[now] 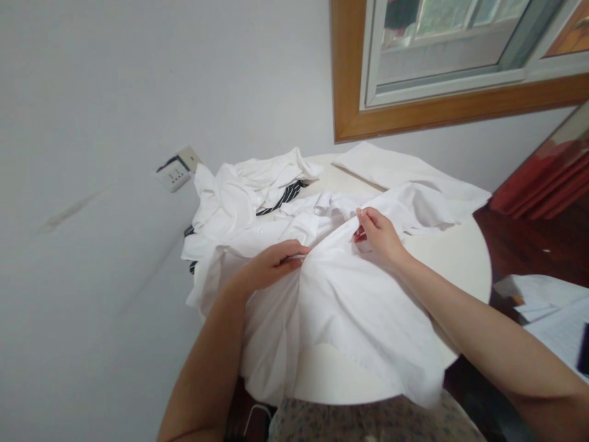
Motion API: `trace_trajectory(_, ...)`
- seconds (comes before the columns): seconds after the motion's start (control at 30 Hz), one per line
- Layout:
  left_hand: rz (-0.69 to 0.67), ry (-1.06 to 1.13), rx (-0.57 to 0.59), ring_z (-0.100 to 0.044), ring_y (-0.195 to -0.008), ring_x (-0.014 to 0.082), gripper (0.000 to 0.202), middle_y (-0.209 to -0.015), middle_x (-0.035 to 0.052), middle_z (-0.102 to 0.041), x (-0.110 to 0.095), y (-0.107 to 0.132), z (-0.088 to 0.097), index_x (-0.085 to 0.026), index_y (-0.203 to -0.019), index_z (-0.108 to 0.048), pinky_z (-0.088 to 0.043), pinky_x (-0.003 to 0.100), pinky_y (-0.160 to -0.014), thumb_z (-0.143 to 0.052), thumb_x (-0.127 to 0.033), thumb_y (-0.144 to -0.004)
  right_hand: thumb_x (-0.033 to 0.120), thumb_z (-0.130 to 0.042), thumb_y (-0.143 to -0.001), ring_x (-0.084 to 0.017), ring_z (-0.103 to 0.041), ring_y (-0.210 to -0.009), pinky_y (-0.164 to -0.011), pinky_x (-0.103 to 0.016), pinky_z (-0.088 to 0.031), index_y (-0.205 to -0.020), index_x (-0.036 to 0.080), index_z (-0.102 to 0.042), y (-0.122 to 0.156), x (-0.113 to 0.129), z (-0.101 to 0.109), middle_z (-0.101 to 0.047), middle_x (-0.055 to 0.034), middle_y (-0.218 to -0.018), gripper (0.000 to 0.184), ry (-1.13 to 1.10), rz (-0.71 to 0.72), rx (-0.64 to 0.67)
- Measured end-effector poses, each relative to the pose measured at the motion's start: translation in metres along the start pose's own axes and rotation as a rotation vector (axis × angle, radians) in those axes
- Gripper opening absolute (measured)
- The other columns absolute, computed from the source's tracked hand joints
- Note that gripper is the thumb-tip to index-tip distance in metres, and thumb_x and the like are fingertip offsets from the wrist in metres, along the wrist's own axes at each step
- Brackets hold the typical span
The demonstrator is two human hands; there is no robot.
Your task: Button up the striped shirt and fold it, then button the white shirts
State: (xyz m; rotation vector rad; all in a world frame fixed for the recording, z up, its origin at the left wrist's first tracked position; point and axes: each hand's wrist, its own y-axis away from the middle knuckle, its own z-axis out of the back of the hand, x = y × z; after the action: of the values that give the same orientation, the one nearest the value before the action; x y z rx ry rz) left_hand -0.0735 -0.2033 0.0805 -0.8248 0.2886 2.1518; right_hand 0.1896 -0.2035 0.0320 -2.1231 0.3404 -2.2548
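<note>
A white garment (359,301) lies spread over a round white table (451,258) and hangs off its near edge. My left hand (271,264) rests on the cloth with fingers closed, pinching a fold near the middle. My right hand (380,233) pinches another part of the same garment a little farther back, with something small and red under its fingers. Behind them sits a heap of white clothes (239,196) with a black-and-white striped piece (285,196) showing through.
A folded white cloth (391,169) lies at the table's back right. A wall socket (175,175) is on the grey wall at left. A wood-framed window (442,61) is above. White papers (547,307) lie on a dark surface at right.
</note>
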Motion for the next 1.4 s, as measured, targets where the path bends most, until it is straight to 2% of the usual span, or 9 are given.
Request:
trace_trajectory(0.17,-0.040,-0.178,-0.179,-0.058,-0.077,0.0145,0.029,-0.082,0.0034,-0.062,0.010,-0.003,-0.005,-0.018,-0.098,-0.068,-0.043,0.023,-0.073,-0.051,-0.040,-0.090,0.067,-0.053,-0.078,-0.012,-0.055,-0.049,-0.049,-0.024,-0.047,-0.071,0.021,-0.046,-0.002,-0.003,0.000,-0.052,0.0039,-0.055,0.047,-0.049,-0.074,-0.002)
trace_trajectory(0.6,-0.108,-0.429,-0.309,-0.057,-0.071,0.0119,0.030,-0.075,0.0019,-0.061,0.003,0.004,-0.005,-0.020,-0.098,-0.070,-0.041,0.021,-0.067,-0.045,-0.036,-0.094,0.052,-0.055,-0.079,-0.010,-0.045,-0.045,-0.049,-0.023,-0.040,-0.058,0.021,-0.043,-0.002,-0.009,0.000,-0.045,0.0048,-0.047,0.039,0.023,-0.172,0.150)
trace_trajectory(0.73,-0.064,-0.514,-0.360,-0.056,-0.063,0.0111,0.030,-0.066,-0.0004,-0.061,0.002,0.006,-0.003,-0.024,-0.094,-0.073,-0.038,0.021,-0.060,-0.049,-0.041,-0.091,0.039,-0.053,-0.079,-0.008,-0.039,-0.045,-0.048,-0.022,-0.032,-0.053,0.019,-0.042,-0.007,-0.003,0.019,-0.044,0.0049,-0.047,0.034,0.215,-0.160,0.489)
trace_trajectory(0.87,-0.012,-0.503,-0.360,-0.061,-0.075,0.0140,0.033,-0.081,0.0016,-0.069,-0.002,0.005,0.003,-0.024,-0.093,-0.073,-0.043,0.023,-0.071,-0.047,-0.044,-0.091,0.037,-0.055,-0.076,-0.008,-0.040,-0.048,-0.050,-0.021,-0.032,-0.057,0.018,-0.044,-0.011,0.006,0.042,-0.041,0.0062,-0.047,0.029,0.321,-0.245,0.895)
trace_trajectory(0.97,0.133,-0.687,-0.581,-0.060,-0.088,0.0214,0.037,-0.088,0.0072,-0.068,-0.004,0.004,0.017,-0.020,-0.099,-0.070,-0.043,0.031,-0.084,-0.044,-0.045,-0.091,0.044,-0.061,-0.074,-0.009,-0.043,-0.047,-0.049,-0.022,-0.034,-0.064,0.017,-0.055,-0.011,0.014,0.055,-0.046,0.0046,-0.048,0.030,0.462,-0.317,1.068)
trace_trajectory(1.07,0.344,-0.859,-0.664,-0.055,-0.099,0.0297,0.046,-0.097,0.0132,-0.062,-0.003,0.004,0.028,-0.018,-0.113,-0.064,-0.041,0.041,-0.087,-0.046,-0.052,-0.087,0.053,-0.062,-0.073,-0.013,-0.054,-0.058,-0.058,-0.026,-0.042,-0.091,0.017,-0.065,-0.013,0.016,0.064,-0.061,-0.0020,-0.067,0.041,0.607,-0.186,0.907)
trace_trajectory(1.2,0.580,-0.842,-0.224,-0.042,-0.118,0.0420,0.095,-0.139,0.0199,-0.040,0.006,0.010,0.021,-0.025,-0.143,-0.034,-0.040,0.053,-0.087,-0.060,-0.072,-0.066,0.057,-0.071,-0.064,-0.029,-0.054,-0.109,-0.091,-0.041,-0.042,-0.137,0.023,-0.043,-0.017,0.009,0.073,-0.055,-0.0144,-0.127,0.086,1.008,0.085,0.425)
trace_trajectory(1.3,0.604,-0.768,0.002,-0.044,-0.116,0.0427,0.106,-0.146,0.0208,-0.031,0.024,0.017,0.005,-0.027,-0.148,-0.021,-0.040,0.052,-0.088,-0.061,-0.074,-0.063,0.060,-0.071,-0.061,-0.040,-0.036,-0.129,-0.099,-0.051,-0.034,-0.148,0.021,-0.024,-0.015,0.003,0.073,-0.035,-0.0189,-0.145,0.106,1.290,-0.007,0.371)
trace_trajectory(1.4,0.488,-0.765,-0.058,-0.052,-0.106,0.0342,0.087,-0.128,0.0184,-0.050,0.044,0.025,-0.006,-0.022,-0.149,-0.021,-0.041,0.046,-0.089,-0.049,-0.067,-0.079,0.055,-0.064,-0.072,-0.040,-0.038,-0.127,-0.095,-0.051,-0.037,-0.151,0.022,-0.013,-0.009,0.003,0.062,-0.043,-0.0199,-0.140,0.099,1.352,-0.029,0.399)
